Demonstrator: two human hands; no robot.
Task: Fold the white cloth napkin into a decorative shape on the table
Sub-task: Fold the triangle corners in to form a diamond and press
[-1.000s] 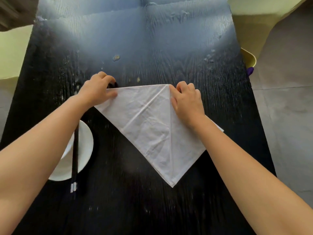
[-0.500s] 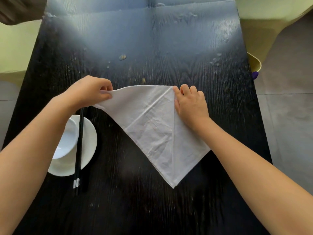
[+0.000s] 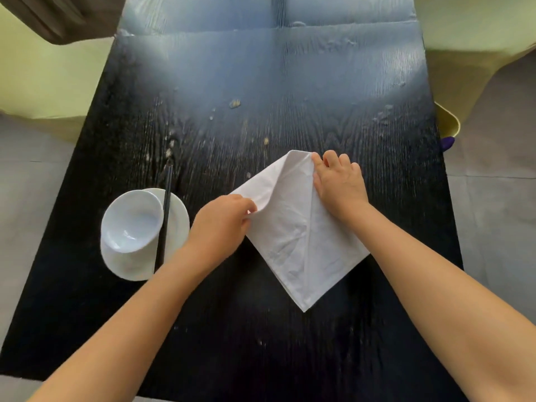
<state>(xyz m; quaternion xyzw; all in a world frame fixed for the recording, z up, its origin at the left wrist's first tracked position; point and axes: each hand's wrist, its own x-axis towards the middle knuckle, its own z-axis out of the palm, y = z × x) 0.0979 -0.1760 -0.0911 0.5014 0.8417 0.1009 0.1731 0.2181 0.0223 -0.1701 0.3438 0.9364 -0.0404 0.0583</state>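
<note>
Here the left hand (image 3: pixel 223 224) pinches the napkin (image 3: pixel 298 242); no lettering legible.

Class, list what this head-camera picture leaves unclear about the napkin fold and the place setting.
- Napkin corner pinched by the left hand: hidden behind its fingers.
- Cloth under the right hand: covered by the palm.
- Chopsticks near ends: behind the left forearm.
- Purple object at the table edge: mostly hidden.
</note>
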